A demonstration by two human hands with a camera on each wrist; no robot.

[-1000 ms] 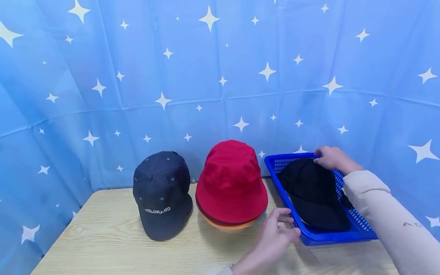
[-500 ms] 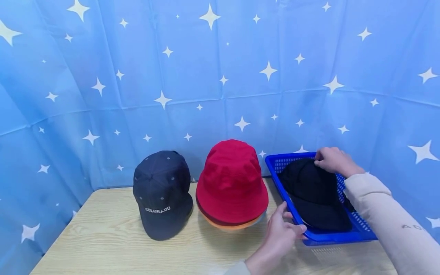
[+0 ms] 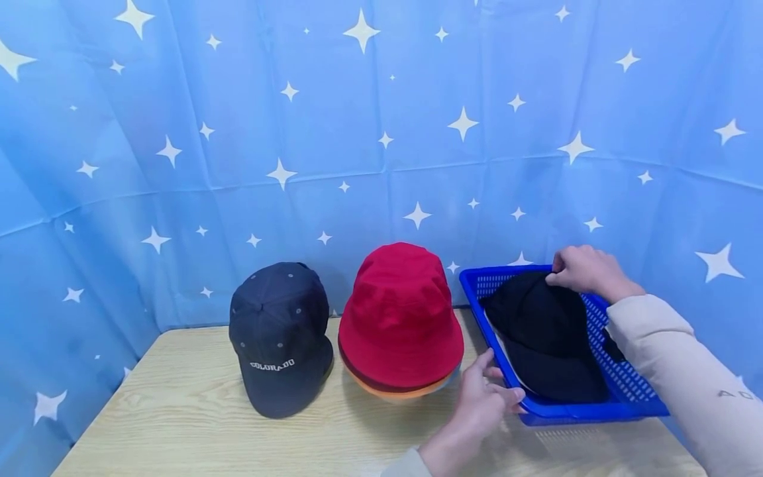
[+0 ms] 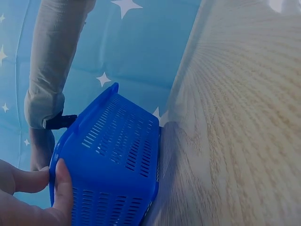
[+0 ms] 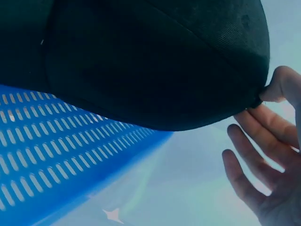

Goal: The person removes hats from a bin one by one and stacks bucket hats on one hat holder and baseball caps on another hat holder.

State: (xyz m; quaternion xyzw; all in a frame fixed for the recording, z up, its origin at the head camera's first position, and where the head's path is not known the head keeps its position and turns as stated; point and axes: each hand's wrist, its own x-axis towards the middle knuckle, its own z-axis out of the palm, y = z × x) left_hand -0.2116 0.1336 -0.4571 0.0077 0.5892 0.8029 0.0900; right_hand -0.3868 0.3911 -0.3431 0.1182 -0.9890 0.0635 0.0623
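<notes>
At the right of the head view, a black baseball cap [image 3: 539, 324] lies in a blue plastic basket [image 3: 587, 416], its brim toward me. My right hand [image 3: 590, 270] pinches the back edge of this cap between thumb and fingers. In the right wrist view, the cap [image 5: 155, 61] hangs from the thumb and index finger, while the other fingers of the right hand [image 5: 270, 160] spread below. With thumb and finger, my left hand [image 3: 473, 411] grips the basket's near left rim. A pale edge shows under the cap's left side; what it belongs to is hidden.
Left of the basket, a red bucket hat [image 3: 401, 311] tops a stack with an orange brim underneath. Farther left sits a dark grey baseball cap [image 3: 280, 331] lettered COLORADO. All stand on a wooden table [image 3: 179, 404] before a blue star-patterned curtain [image 3: 334, 119].
My left hand has moved up to the basket and taken hold of its rim. The right hand has risen slightly and shifted right, lifting the black cap's back edge a little.
</notes>
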